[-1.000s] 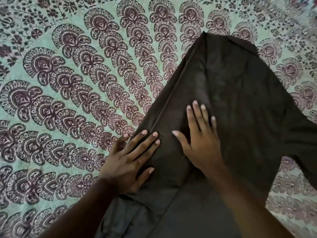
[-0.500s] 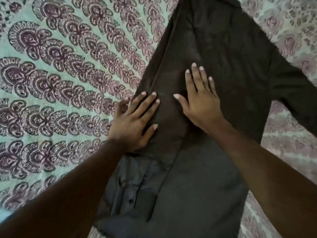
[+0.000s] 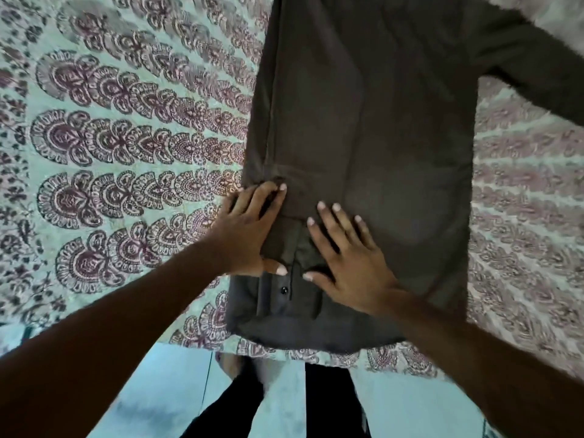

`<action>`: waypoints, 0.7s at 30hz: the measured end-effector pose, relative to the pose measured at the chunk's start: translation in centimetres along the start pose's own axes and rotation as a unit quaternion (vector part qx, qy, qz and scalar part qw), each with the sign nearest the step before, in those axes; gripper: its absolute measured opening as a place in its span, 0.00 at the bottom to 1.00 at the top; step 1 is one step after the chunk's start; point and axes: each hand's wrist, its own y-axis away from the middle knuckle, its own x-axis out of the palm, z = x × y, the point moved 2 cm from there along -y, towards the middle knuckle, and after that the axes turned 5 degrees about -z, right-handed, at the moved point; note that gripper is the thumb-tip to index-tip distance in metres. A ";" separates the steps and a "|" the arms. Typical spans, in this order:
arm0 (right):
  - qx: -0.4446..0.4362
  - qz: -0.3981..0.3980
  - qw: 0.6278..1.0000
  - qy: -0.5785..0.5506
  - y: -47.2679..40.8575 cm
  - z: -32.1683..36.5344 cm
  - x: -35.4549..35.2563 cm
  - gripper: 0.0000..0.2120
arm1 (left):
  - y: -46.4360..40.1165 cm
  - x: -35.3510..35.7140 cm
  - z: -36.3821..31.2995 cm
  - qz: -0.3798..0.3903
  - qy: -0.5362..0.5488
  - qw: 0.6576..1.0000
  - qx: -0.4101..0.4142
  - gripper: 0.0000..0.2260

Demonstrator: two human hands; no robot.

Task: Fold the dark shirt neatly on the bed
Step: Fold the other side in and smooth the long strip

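Head cam: no readable writing or labels anywhere. The dark shirt (image 3: pixel 363 137) lies flat on the bed (image 3: pixel 126 137), near its front edge, one sleeve out to the right. Left hand (image 3: pixel 249 235) lies flat on the shirt's folded left edge, right hand (image 3: pixel 350 263) beside it with fingers spread. Neither grip has hold of anything, just pressing. One small button (image 3: pixel 283 290) shows between the wrists.
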 end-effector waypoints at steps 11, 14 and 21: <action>0.161 -0.248 0.903 -0.312 0.5 -2.7 -3.7 0.14 | -1.9 -5.7 -6.0 -0.045 0.041 0.993 -0.099 0.32; 0.218 -0.293 0.834 -0.414 0.6 -7.2 -5.8 0.10 | -4.8 -7.0 -9.9 -0.096 0.156 0.980 -0.083 0.21; 0.246 -0.330 0.812 -0.413 4.2 -20.2 -8.4 0.08 | -17.4 -9.4 -20.3 -0.156 0.279 0.946 -0.043 0.17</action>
